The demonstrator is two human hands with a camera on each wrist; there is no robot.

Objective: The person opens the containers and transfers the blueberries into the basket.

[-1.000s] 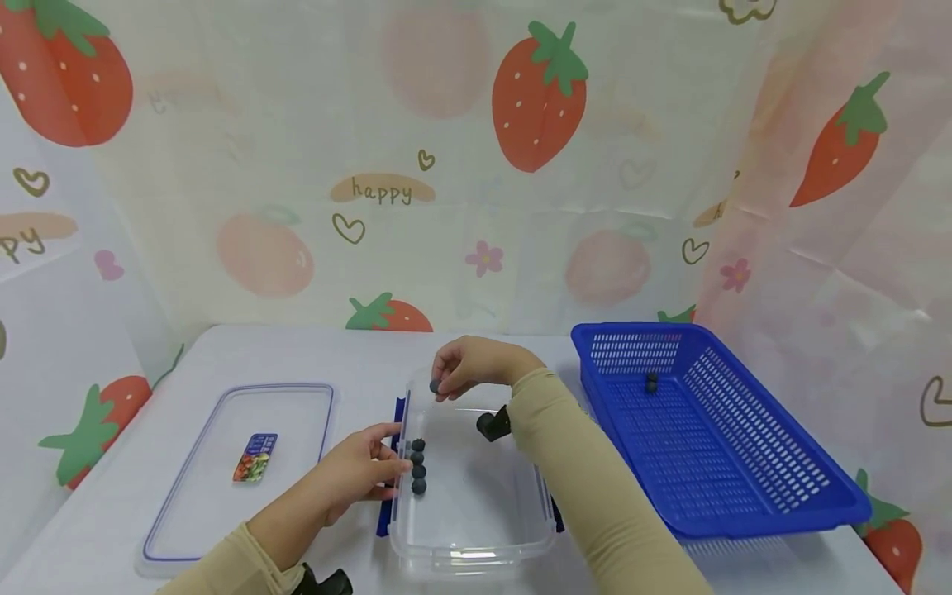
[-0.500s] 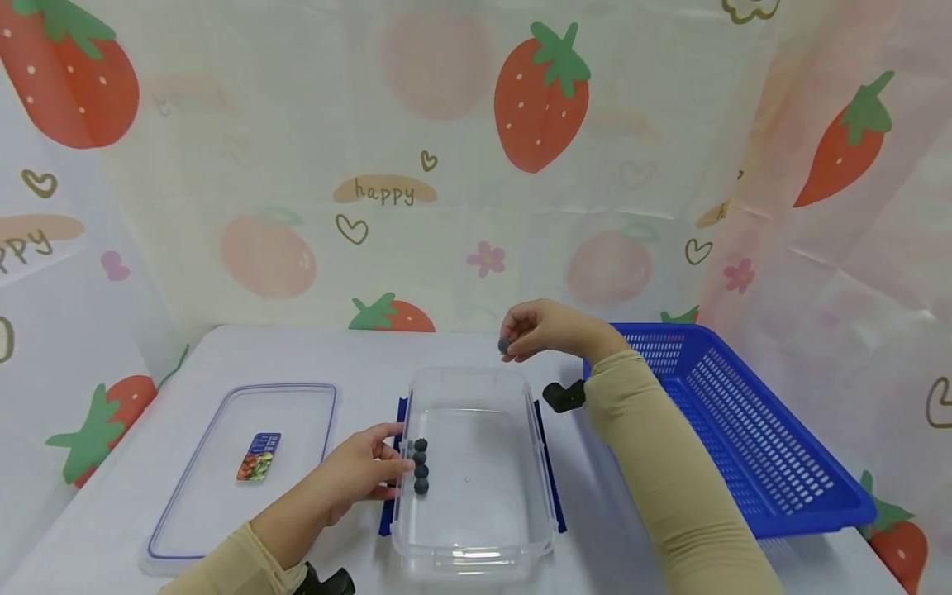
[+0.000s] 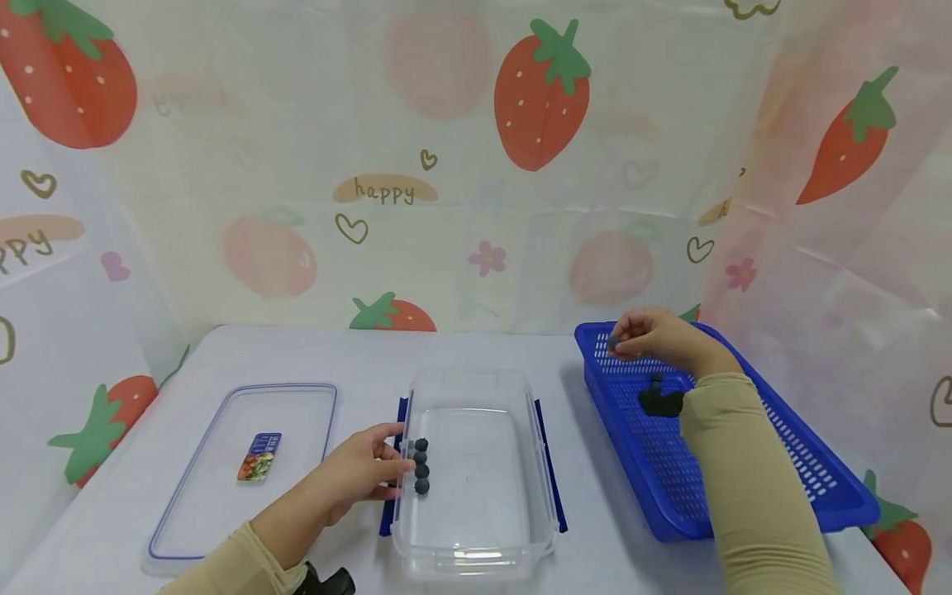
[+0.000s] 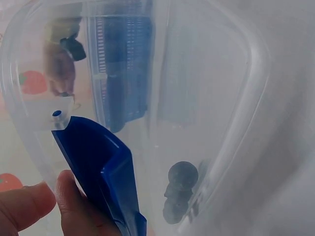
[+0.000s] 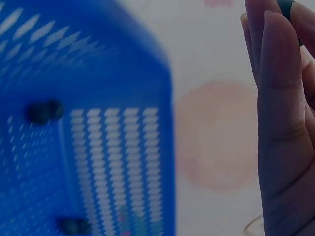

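My right hand (image 3: 658,339) pinches a small dark blueberry (image 3: 613,342) between its fingertips, over the far left part of the blue basket (image 3: 628,463). Below it in the right wrist view, more dark berries (image 5: 44,112) lie in the basket. At the middle of the table, my left hand (image 3: 357,475) grips the left edge of a clear plastic box (image 3: 476,545), its fingers by the blue side latch (image 4: 106,167). Several blueberries (image 3: 421,472) form a row along the box's left inner side, seen through the wall in the left wrist view.
The box's clear lid (image 3: 211,521) with a blue seal lies flat at the left, bearing a small printed label (image 3: 259,457). A second blue latch (image 3: 550,471) hangs at the box's right side. A fruit-print curtain (image 3: 483,207) stands behind the table.
My right hand, with the blueberry, has swung right from above the far end of the box to above the basket. The left hand has stayed on the box's edge.
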